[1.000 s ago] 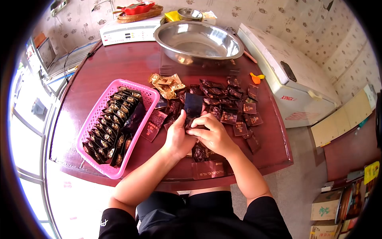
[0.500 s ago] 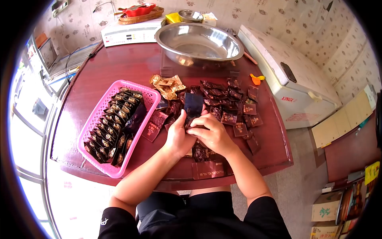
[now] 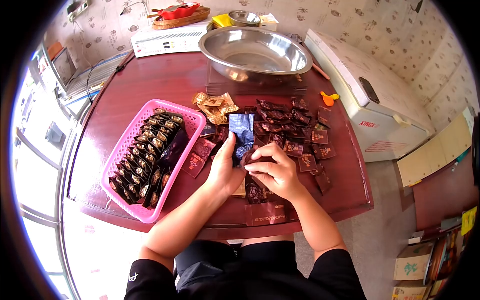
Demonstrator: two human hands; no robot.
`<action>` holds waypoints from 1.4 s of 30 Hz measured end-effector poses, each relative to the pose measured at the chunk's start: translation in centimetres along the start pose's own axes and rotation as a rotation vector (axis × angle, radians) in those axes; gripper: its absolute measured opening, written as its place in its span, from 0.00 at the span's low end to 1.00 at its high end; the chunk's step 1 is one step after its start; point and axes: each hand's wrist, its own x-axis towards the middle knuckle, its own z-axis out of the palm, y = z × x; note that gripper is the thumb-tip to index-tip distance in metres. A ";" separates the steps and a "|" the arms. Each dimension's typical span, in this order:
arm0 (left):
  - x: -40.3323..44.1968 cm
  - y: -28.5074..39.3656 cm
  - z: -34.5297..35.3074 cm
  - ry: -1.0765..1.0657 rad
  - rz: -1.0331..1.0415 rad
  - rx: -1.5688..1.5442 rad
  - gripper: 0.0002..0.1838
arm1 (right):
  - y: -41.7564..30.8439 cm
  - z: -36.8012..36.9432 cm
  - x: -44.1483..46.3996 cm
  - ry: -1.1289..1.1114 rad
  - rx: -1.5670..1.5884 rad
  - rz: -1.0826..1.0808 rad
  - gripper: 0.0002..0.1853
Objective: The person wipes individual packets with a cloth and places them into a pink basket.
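My left hand (image 3: 223, 172) grips a shiny blue foil packet (image 3: 242, 127) upright, thumb along its left side. Pinched in my right hand (image 3: 278, 172) is a small dark brown lump (image 3: 247, 157), touching or close against the packet's lower right; its kind is unclear. Around both hands lie many dark red packets (image 3: 275, 116), with crumpled gold packets (image 3: 217, 106) behind them. On my left stands a pink basket (image 3: 193, 146) holding a row of black-and-gold packets (image 3: 145, 150). A flat dark red packet (image 3: 266, 214) lies near the table's front edge.
A large steel basin (image 3: 256, 47) rests on stacked dark sheets at the back of the table. Left of it is a white appliance (image 3: 170, 42). A white chest freezer (image 3: 385, 110) with a phone (image 3: 369, 90) on top borders the right side. An orange-and-yellow item (image 3: 328, 98) lies near that edge.
The blue packet has turned so its face catches the light. My right hand has moved slightly right and down from it, and the dark brown lump now shows between its fingers.
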 end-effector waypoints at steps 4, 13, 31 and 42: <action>0.2 0.0 -0.1 0.025 -0.002 0.101 0.16 | -0.4 -0.1 0.0 -0.030 0.027 -0.027 0.14; -0.5 -1.0 1.9 0.122 0.004 0.531 0.14 | 0.3 -0.5 -0.1 0.244 -0.179 0.124 0.11; -0.2 -0.7 0.7 -0.046 0.106 0.555 0.11 | 0.4 -2.3 -0.1 0.347 -0.203 0.199 0.11; 0.0 -0.4 -0.1 -0.356 0.182 0.676 0.23 | 0.7 0.0 -0.2 0.133 -0.302 -0.020 0.20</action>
